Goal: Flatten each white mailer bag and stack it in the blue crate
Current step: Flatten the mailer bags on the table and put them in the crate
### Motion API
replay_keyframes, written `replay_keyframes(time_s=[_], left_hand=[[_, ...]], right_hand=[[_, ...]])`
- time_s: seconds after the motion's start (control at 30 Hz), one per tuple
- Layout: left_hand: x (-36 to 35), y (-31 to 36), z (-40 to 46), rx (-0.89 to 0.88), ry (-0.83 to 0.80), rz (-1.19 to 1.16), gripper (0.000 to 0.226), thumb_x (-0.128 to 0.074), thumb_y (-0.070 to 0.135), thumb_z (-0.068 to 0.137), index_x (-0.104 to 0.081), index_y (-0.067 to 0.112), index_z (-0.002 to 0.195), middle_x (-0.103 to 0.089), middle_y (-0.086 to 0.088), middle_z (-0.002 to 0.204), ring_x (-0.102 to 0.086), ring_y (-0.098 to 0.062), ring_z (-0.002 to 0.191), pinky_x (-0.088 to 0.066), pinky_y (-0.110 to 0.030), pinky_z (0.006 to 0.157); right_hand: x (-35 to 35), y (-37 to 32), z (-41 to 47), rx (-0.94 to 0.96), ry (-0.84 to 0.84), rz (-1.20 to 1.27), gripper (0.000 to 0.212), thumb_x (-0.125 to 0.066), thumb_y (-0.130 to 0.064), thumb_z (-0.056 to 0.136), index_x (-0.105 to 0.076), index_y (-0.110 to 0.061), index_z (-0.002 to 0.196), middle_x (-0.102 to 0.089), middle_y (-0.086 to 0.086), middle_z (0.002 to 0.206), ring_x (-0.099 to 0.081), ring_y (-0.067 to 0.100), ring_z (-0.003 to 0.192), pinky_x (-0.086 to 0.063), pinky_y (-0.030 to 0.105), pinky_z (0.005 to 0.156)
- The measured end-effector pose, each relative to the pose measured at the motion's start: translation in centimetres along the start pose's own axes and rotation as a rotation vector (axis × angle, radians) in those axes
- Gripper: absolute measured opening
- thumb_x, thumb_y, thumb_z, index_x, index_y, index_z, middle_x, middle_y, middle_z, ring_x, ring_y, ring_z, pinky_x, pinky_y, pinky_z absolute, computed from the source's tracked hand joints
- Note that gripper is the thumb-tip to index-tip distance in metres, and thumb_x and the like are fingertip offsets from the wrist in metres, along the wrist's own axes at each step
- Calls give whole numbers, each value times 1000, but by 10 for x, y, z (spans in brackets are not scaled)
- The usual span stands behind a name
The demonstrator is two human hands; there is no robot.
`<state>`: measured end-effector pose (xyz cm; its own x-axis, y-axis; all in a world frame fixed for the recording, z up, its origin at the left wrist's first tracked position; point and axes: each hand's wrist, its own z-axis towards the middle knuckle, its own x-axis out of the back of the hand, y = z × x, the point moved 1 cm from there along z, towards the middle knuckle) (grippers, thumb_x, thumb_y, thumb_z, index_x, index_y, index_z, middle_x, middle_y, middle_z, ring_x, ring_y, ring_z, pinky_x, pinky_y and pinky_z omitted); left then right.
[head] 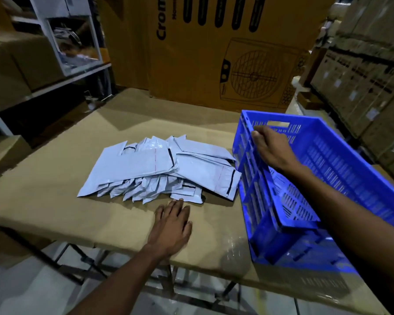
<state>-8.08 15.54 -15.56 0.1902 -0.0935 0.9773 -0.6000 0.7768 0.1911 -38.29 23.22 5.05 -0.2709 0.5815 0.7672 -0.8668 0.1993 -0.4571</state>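
Note:
A loose pile of several white mailer bags (159, 169) lies in the middle of the cardboard-covered table (55, 201). To its right stands the blue crate (341, 169), tilted up on its near side, with nothing visible inside. My right hand (271, 148) grips the crate's left rim, fingers curled over the edge. My left hand (172, 223) lies flat on the table just in front of the pile, its fingertips at the nearest bag's edge.
A large printed cardboard box (214, 53) stands behind the table. Stacked cartons (369, 83) line the right side, and a metal shelf with boxes (55, 53) is at the left. The table's front edge runs close below my left wrist.

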Motion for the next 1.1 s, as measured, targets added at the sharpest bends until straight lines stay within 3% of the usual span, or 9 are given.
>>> replay_keyframes(time_s=[0.13, 0.27, 0.4, 0.53, 0.63, 0.73, 0.83, 0.97, 1.1], left_hand=[[2, -23, -9, -17, 12, -15, 56, -33, 48, 97, -51, 22, 143, -44, -9, 154, -38, -32, 142, -32, -50, 114], [14, -54, -24, 0, 64, 6, 52, -38, 45, 96, -53, 21, 140, -50, -8, 148, -45, -31, 136, -37, -47, 111], [20, -83, -35, 72, 114, 31, 48, -42, 42, 94, -59, 22, 135, -56, -5, 142, -51, -28, 128, -31, -42, 107], [22, -85, -38, 101, 147, 49, 49, -44, 41, 90, -61, 20, 131, -59, -6, 136, -52, -27, 125, -36, -44, 107], [23, -82, -36, 117, 151, 58, 50, -43, 43, 90, -61, 21, 130, -58, -6, 136, -51, -27, 126, -38, -46, 107], [22, -84, -37, 114, 154, 57, 48, -43, 42, 90, -60, 21, 130, -57, -5, 136, -49, -26, 125, -36, -45, 109], [23, -83, -37, 101, 180, 56, 45, -46, 40, 88, -59, 21, 127, -57, -3, 135, -49, -25, 124, -36, -44, 109], [23, -83, -37, 109, 175, 68, 46, -44, 40, 89, -60, 20, 128, -57, -4, 137, -48, -25, 125, -35, -45, 109], [22, -80, -39, 114, 248, 59, 39, -48, 39, 87, -62, 16, 115, -59, -6, 124, -50, -28, 117, -42, -45, 101]], right_hand=[[-32, -45, 13, 172, -100, -54, 36, -48, -31, 101, -62, -5, 123, -71, 17, 107, -66, 34, 99, -45, 32, 79], [-79, -85, 20, 276, -273, -136, 36, -51, -29, 99, -61, -7, 126, -69, 17, 118, -64, 38, 106, -51, 42, 86], [-135, -118, 18, 318, -438, -256, 37, -45, -35, 96, -57, -13, 123, -66, 16, 119, -61, 39, 107, -51, 46, 84], [-191, -144, 6, 586, -444, -394, 28, -57, -15, 89, -58, -5, 116, -62, 17, 116, -59, 40, 107, -49, 45, 85], [-223, -152, -2, 635, -487, -512, 51, -57, -12, 88, -45, -6, 137, -39, 16, 149, -30, 36, 143, -25, 58, 112], [-237, -156, -5, 567, -555, -636, 67, -59, -8, 86, -29, -8, 146, -20, 13, 158, -8, 30, 151, -7, 62, 116], [-234, -155, -1, 542, -563, -662, 79, -77, -13, 76, -32, -6, 141, -28, 13, 152, -21, 30, 145, -13, 61, 116], [-217, -139, -16, 523, -480, -594, 65, -60, -14, 90, -29, -4, 146, -25, 16, 158, -20, 32, 148, -15, 56, 117], [-204, -110, -66, 521, -355, -566, 63, -67, -12, 83, -46, -3, 142, -44, 24, 147, -43, 40, 136, -32, 62, 110]])
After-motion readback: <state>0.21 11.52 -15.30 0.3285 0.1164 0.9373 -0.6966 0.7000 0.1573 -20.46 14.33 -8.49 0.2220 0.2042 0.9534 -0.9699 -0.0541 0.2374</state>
